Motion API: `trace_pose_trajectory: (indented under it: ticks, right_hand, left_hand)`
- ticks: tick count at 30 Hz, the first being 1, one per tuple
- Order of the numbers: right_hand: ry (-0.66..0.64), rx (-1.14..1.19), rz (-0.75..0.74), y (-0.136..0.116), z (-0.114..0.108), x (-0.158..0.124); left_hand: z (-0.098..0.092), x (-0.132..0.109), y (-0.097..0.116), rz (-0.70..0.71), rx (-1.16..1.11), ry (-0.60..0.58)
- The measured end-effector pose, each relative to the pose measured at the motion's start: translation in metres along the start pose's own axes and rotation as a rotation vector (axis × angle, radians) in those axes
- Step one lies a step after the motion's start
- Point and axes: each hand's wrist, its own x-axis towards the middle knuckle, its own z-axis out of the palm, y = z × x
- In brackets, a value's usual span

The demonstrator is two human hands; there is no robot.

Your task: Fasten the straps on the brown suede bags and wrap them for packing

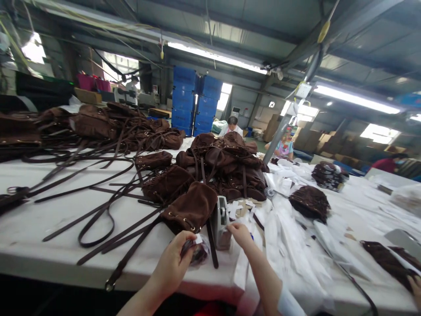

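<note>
My left hand [176, 256] is closed on a clear plastic-wrapped roll [200, 252] with a small white tag at its top, just over the table's front edge. My right hand [239, 233] has its fingers pressed together at the right side of a grey tape dispenser [221, 219]; what they pinch is too small to make out. Directly behind my left hand lies a brown bag [192, 206] with gold eyelets, its dark straps [131, 237] trailing to the front left.
Piles of brown bags [226, 162] cover the white table [42, 219] behind and at left. White wrapping sheets [289, 237] spread at right, below a slanted metal pole [278, 140]. Another person's hand [415, 283] touches brown pieces at far right. People sit beyond.
</note>
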Motion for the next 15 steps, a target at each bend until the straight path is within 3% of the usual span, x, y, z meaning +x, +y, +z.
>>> trace_pose_trajectory:
  ticks: [4,9,15]
  right_hand:
    - [0.009,0.110,0.009,0.003,0.012,-0.008]
    - [0.127,0.117,-0.055,0.007,0.014,-0.031]
    - [0.022,0.223,0.186,0.019,0.020,-0.063]
  left_hand:
    - [0.003,-0.003,-0.004,0.048,0.037,0.036]
    - [0.005,-0.005,-0.006,0.084,0.066,0.060]
    - [0.009,-0.009,-0.006,0.150,0.126,0.054]
